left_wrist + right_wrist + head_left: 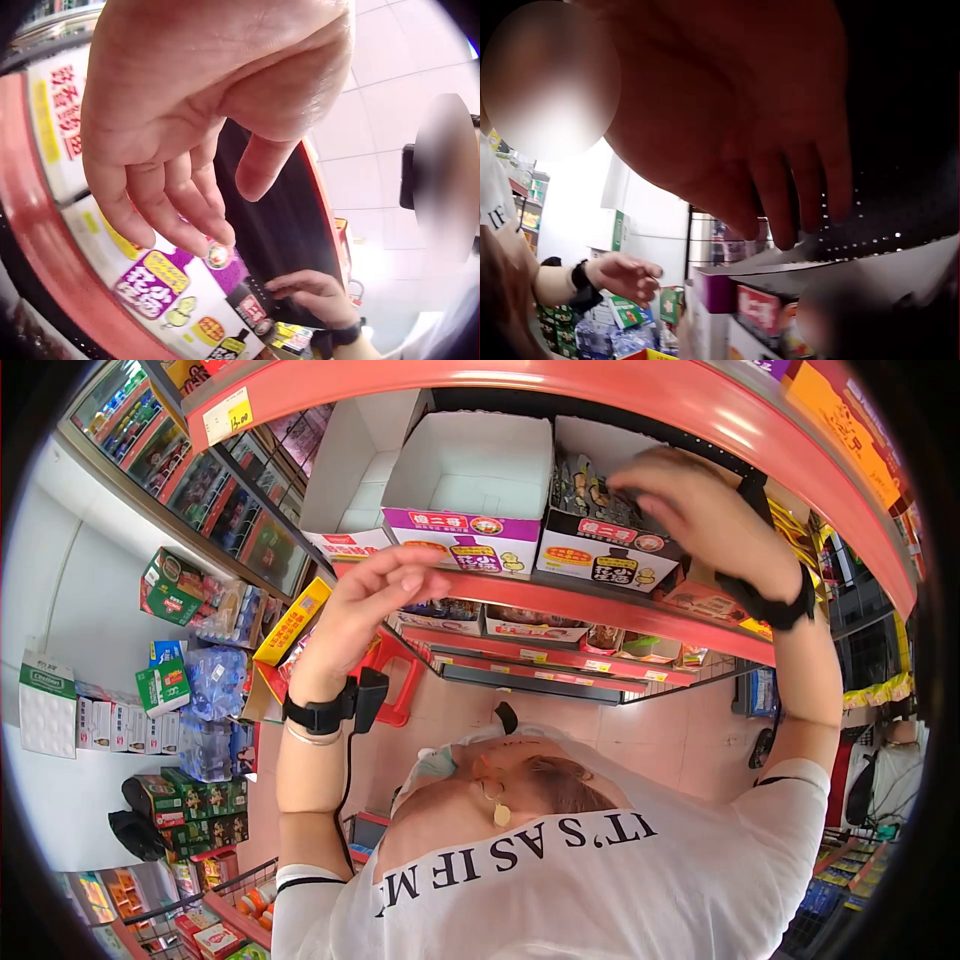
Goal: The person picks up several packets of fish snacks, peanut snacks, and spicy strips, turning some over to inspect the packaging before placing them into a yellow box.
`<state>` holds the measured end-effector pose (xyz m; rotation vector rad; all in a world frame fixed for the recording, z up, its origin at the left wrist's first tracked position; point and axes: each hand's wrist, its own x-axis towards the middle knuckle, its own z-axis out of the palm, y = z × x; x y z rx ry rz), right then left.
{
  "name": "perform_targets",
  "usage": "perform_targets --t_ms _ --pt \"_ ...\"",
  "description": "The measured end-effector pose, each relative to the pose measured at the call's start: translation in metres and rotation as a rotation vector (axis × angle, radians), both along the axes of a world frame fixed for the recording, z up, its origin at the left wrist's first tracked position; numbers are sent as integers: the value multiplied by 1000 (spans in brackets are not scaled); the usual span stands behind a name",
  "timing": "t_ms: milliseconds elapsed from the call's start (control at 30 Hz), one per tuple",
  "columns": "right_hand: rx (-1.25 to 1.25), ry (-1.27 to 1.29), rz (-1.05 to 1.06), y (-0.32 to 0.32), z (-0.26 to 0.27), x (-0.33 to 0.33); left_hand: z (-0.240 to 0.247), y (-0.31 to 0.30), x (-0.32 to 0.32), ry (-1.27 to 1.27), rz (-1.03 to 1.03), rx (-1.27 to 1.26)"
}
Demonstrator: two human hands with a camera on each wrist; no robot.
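Note:
My left hand (pixel 378 600) hovers in front of the purple-and-white display box (pixel 465 545), its fingers loosely bent and nothing in them. That box is open-topped with a bare white inside. Beside it stands a black-and-white display box (pixel 600 560) holding dark snack packets (pixel 585 485). Over the right part of this box reaches my right hand (pixel 672 495), hiding some of its contents. From below, the right wrist view shows the right hand (pixel 735 142) with fingers extended downward above the box rim and no object between them.
A red shelf edge (pixel 560 382) arches close above the hands, and another red shelf lip (pixel 600 610) runs below the boxes. To the left is a white open box (pixel 350 495). Lower shelves hold more boxed snacks. A yellow box (pixel 292 620) and a red stool (pixel 402 685) stand lower left.

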<state>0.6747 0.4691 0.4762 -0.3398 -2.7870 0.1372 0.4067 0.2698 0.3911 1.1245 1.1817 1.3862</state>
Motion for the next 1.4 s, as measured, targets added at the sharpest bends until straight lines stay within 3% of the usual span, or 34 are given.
perform_targets --t_ms 67,167,300,433,500,600,800,833,933,1167,1400 --pt "109 -25 47 39 -13 -6 12 10 11 27 -112 50" --pt "14 -135 55 70 -20 -19 26 19 32 73 -137 61" --pt "-67 -420 -32 62 -13 -46 31 28 48 81 -185 51" --pt "-48 -352 37 77 -23 -54 25 32 56 108 -188 51" --pt "108 -540 -74 76 -18 -58 22 33 60 73 -201 31" --pt "199 -447 67 89 -28 -55 19 33 64 89 -201 23" --pt "132 -345 115 90 -23 -61 12 28 63 63 -166 52" --pt "105 -463 31 85 -19 -62 11 28 63 59 -163 50" --pt "-18 -598 46 80 -25 -65 11 27 63 79 -144 38" --pt "120 -811 31 73 -25 -65 7 30 62 60 -154 39" --pt "75 -690 -84 68 -24 -59 7 31 62 32 -134 23"
